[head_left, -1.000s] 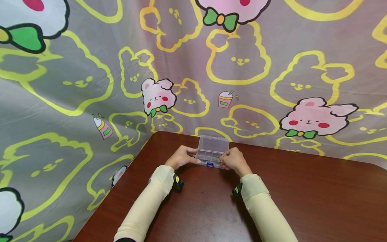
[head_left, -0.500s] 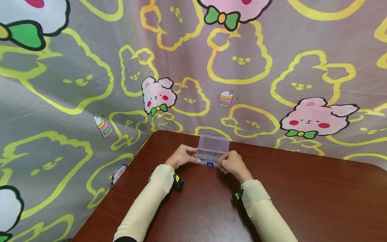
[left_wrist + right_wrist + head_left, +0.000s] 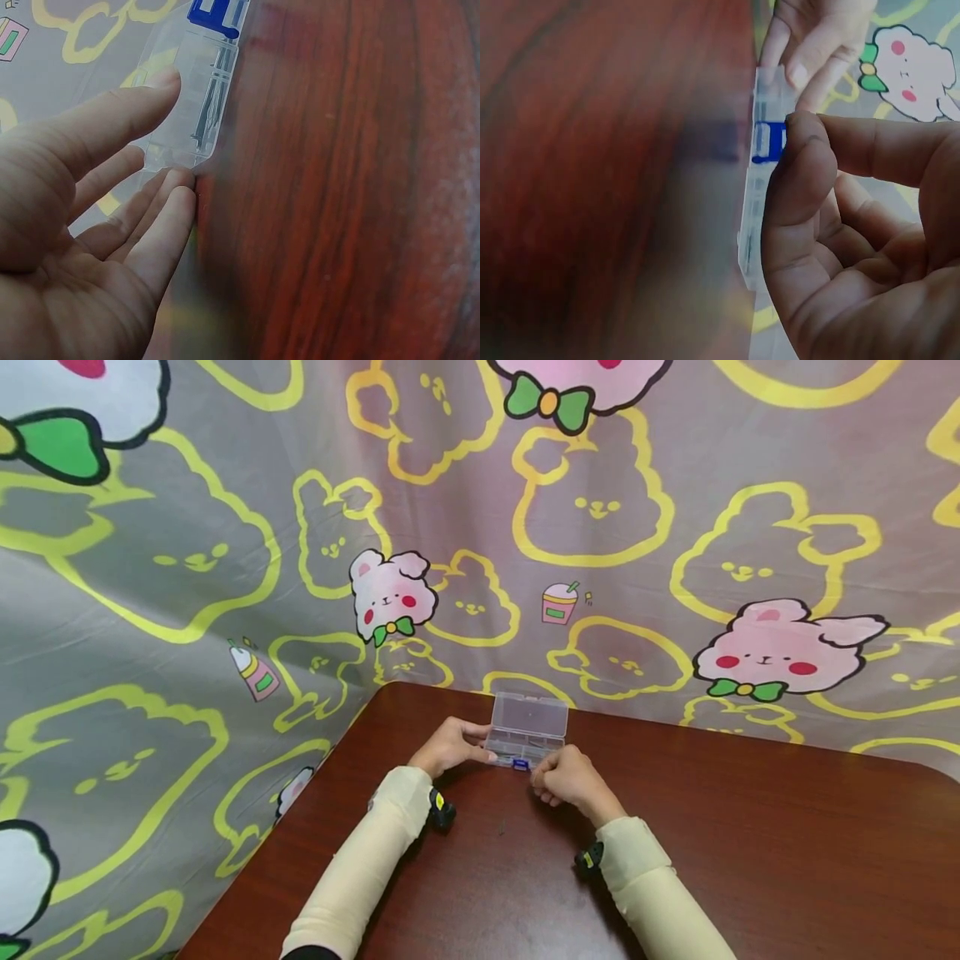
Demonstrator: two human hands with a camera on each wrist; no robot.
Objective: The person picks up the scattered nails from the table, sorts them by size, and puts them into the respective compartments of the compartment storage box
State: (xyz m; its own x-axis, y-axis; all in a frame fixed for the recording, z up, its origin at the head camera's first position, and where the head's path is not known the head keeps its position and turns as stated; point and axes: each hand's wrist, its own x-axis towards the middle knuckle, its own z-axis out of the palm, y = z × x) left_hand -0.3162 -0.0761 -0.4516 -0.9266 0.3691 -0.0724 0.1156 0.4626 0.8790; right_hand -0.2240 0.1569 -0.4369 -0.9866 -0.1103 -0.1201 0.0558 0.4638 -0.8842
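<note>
A clear plastic compartment box (image 3: 513,750) with a blue latch (image 3: 521,765) stands at the far part of the table, its lid (image 3: 529,716) raised. My left hand (image 3: 448,748) holds its left end between thumb and fingers. Thin dark metal pieces (image 3: 213,105), like long screws or bits, lie inside in the left wrist view. In front of the box's right half is my right hand (image 3: 567,779), fingers curled, thumb and index fingertip together. Nothing shows between those fingertips. A small thin dark piece (image 3: 502,828) lies on the table.
The brown wooden table (image 3: 750,835) extends widely to the right and toward the front. A patterned cloth (image 3: 615,543) hangs close behind it and along its left side. Both wrists carry small black cameras (image 3: 442,812).
My right hand has drawn back from the box's right compartments, moving forward off its front edge and slightly left. My left hand and the box have stayed in place.
</note>
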